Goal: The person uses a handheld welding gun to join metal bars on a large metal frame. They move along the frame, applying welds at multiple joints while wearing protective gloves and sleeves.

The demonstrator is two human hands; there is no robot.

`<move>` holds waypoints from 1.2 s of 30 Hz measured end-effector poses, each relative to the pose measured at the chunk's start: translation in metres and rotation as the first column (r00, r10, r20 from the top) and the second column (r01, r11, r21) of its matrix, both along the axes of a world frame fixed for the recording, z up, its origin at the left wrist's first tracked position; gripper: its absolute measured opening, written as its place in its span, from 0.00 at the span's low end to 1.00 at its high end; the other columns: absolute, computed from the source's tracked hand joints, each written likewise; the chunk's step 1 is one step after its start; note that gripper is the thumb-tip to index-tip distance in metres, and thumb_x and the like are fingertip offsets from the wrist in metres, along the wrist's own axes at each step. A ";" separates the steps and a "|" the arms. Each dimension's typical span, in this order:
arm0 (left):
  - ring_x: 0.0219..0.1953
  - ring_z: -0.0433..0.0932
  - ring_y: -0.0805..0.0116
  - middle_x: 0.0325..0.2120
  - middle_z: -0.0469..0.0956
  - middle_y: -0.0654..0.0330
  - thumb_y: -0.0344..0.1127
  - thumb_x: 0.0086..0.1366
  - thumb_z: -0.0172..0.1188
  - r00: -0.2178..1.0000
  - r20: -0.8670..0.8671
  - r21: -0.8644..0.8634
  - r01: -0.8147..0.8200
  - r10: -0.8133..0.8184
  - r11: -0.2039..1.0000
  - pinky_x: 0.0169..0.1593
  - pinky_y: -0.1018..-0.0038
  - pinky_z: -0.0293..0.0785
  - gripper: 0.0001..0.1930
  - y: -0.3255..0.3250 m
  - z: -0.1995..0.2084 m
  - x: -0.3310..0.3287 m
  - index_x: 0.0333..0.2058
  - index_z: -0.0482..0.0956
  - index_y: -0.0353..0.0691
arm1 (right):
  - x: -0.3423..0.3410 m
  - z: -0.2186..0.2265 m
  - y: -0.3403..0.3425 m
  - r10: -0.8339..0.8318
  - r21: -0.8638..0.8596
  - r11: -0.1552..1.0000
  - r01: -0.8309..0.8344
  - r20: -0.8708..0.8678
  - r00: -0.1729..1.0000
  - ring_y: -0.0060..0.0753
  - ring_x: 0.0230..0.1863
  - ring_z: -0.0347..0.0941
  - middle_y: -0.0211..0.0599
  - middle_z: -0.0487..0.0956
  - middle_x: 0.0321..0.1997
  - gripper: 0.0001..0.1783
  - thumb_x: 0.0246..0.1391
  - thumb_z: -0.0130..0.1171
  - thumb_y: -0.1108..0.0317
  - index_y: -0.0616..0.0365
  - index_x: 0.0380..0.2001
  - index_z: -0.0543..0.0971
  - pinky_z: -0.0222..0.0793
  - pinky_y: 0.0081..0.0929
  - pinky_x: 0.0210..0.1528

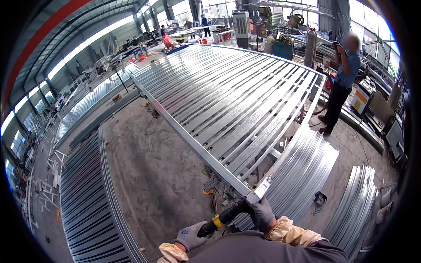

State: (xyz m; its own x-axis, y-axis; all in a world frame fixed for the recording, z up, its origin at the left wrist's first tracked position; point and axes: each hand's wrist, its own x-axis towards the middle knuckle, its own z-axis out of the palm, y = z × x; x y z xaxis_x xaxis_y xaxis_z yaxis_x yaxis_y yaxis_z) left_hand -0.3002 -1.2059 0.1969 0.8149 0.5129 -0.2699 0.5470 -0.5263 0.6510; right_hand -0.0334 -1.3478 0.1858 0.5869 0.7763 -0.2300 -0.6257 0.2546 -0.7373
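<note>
Both my hands wear grey gloves. My left hand [191, 237] is closed round the near-left end of a black, tube-shaped hand tool [229, 214] with a yellow band. At its other end my right hand [264, 215] grips the tool, just below the near corner of a large silver metal frame [186, 136]. The tool's working end is hidden by that hand and the corner piece [259, 191], so its exact kind does not show. Many parallel metal slats [232, 98] run across the frame, which lies flat, raised above the floor.
Bundled thin metal bars [302, 166] lie right of the frame, with another bundle [355, 206] beyond. A slatted panel [90, 201] rests at left. A person [344, 72] stands at the far right near a gas cylinder [311, 48]. Orange-handled tools [209, 191] and cables lie under the near corner.
</note>
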 end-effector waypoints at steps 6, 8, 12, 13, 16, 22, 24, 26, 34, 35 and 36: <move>0.44 0.84 0.51 0.40 0.85 0.53 0.48 0.55 0.69 0.995 0.018 -0.018 -0.095 0.095 0.995 0.49 0.61 0.78 0.23 -0.012 -0.004 -0.009 0.50 0.82 0.49 | -0.012 -0.008 -0.006 0.075 -0.007 0.997 -0.076 -0.025 0.997 0.38 0.48 0.82 0.42 0.79 0.49 0.36 0.62 0.65 0.73 0.64 0.67 0.59 0.82 0.35 0.49; 0.43 0.84 0.51 0.39 0.85 0.54 0.49 0.55 0.69 0.993 0.008 0.037 -0.122 0.121 0.992 0.48 0.61 0.78 0.22 -0.017 -0.004 -0.008 0.47 0.84 0.50 | -0.015 -0.012 -0.009 0.072 -0.006 0.997 -0.072 -0.024 0.997 0.38 0.48 0.82 0.43 0.79 0.51 0.37 0.62 0.65 0.73 0.64 0.68 0.58 0.82 0.35 0.49; 0.37 0.84 0.50 0.34 0.85 0.55 0.49 0.51 0.72 0.987 0.060 0.284 -0.161 0.150 0.945 0.43 0.57 0.78 0.19 -0.023 -0.021 -0.009 0.41 0.85 0.52 | -0.016 -0.018 -0.013 0.087 0.011 0.996 -0.087 -0.009 0.996 0.33 0.50 0.79 0.38 0.78 0.51 0.29 0.62 0.66 0.71 0.62 0.62 0.66 0.80 0.33 0.51; 0.36 0.84 0.50 0.33 0.85 0.55 0.48 0.50 0.72 0.987 0.074 0.362 -0.163 0.146 0.918 0.42 0.57 0.78 0.19 -0.022 -0.026 -0.010 0.41 0.85 0.52 | -0.019 -0.016 -0.014 0.071 0.009 0.997 -0.071 -0.003 0.997 0.31 0.51 0.78 0.36 0.78 0.52 0.29 0.61 0.67 0.70 0.61 0.61 0.67 0.79 0.31 0.53; 0.36 0.83 0.49 0.30 0.84 0.56 0.43 0.47 0.70 0.977 0.154 0.452 -0.204 0.149 0.869 0.42 0.55 0.76 0.17 -0.021 -0.033 -0.010 0.38 0.84 0.51 | -0.021 -0.012 -0.016 0.071 -0.006 0.997 -0.071 0.002 0.997 0.30 0.51 0.79 0.35 0.78 0.51 0.28 0.61 0.67 0.69 0.61 0.61 0.67 0.79 0.31 0.52; 0.40 0.81 0.47 0.33 0.83 0.56 0.37 0.47 0.70 0.957 0.270 0.509 -0.233 0.103 0.829 0.46 0.54 0.73 0.16 0.028 -0.029 0.005 0.38 0.83 0.48 | -0.041 0.001 0.002 -0.092 -0.020 0.996 0.091 -0.064 0.994 0.34 0.54 0.78 0.38 0.75 0.55 0.26 0.65 0.62 0.69 0.57 0.62 0.65 0.82 0.36 0.54; 0.38 0.81 0.49 0.33 0.83 0.57 0.38 0.46 0.72 0.952 0.304 0.508 -0.201 0.044 0.838 0.45 0.54 0.74 0.17 0.060 -0.034 0.012 0.37 0.83 0.49 | -0.046 0.012 0.022 -0.193 -0.037 0.981 0.191 -0.062 0.979 0.35 0.54 0.78 0.39 0.75 0.55 0.27 0.66 0.61 0.69 0.56 0.63 0.64 0.82 0.36 0.54; 0.37 0.81 0.51 0.31 0.83 0.59 0.40 0.46 0.72 0.937 0.350 0.504 -0.178 -0.012 0.845 0.44 0.55 0.74 0.17 0.101 -0.041 0.019 0.37 0.82 0.50 | -0.049 0.020 0.052 -0.233 -0.037 0.972 0.232 -0.053 0.971 0.38 0.55 0.78 0.41 0.74 0.56 0.26 0.67 0.58 0.71 0.55 0.65 0.63 0.82 0.40 0.54; 0.36 0.84 0.49 0.31 0.85 0.56 0.41 0.47 0.76 0.961 0.270 0.090 -0.084 0.057 0.992 0.42 0.60 0.79 0.18 0.290 -0.028 0.028 0.38 0.86 0.49 | -0.068 0.034 0.210 -0.320 0.043 0.947 0.318 0.051 0.946 0.44 0.61 0.76 0.48 0.72 0.65 0.35 0.71 0.49 0.68 0.50 0.76 0.50 0.75 0.45 0.62; 0.35 0.86 0.53 0.32 0.86 0.56 0.40 0.48 0.76 0.957 0.275 0.085 -0.114 0.087 0.990 0.42 0.64 0.80 0.17 0.308 -0.018 0.032 0.39 0.86 0.47 | -0.069 0.039 0.225 -0.325 -0.022 0.945 0.326 0.036 0.945 0.48 0.62 0.74 0.56 0.69 0.67 0.41 0.71 0.48 0.68 0.50 0.78 0.41 0.74 0.43 0.62; 0.35 0.86 0.55 0.31 0.86 0.56 0.39 0.48 0.76 0.945 0.309 0.076 -0.141 0.111 0.987 0.42 0.64 0.80 0.17 0.326 -0.012 0.037 0.39 0.86 0.46 | -0.071 0.055 0.236 -0.306 -0.032 0.951 0.308 0.046 0.951 0.49 0.62 0.74 0.59 0.67 0.68 0.42 0.70 0.48 0.69 0.54 0.78 0.40 0.74 0.42 0.63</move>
